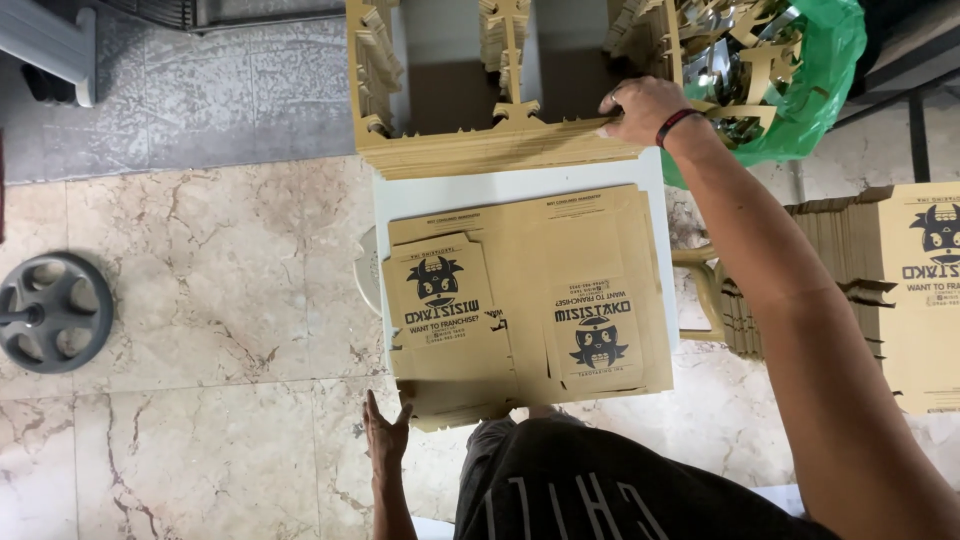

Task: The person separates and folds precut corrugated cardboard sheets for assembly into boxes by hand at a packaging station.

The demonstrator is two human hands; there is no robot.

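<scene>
One grey weight plate [52, 312] lies on the marble floor [200, 300] at the far left, well apart from the work. Next comes the left hand [385, 430], fingers spread and flat, touching the lower left corner of the stack of flat printed cardboard blanks [530, 295]; it grips nothing. That stack rests on a small white table [500, 188] in front of the person's dark shorts [590, 490]. Beyond the table sits a pile of die-cut cardboard sheets [490, 150], with cut-out windows. The right hand [645, 108], a red-and-black band at the wrist, rests on that pile's right end, fingers curled at its edge, perhaps pinching it. Further right, a green plastic bag [820, 70] holds cardboard scraps, and more printed blanks [925, 300] are stacked on the floor.
</scene>
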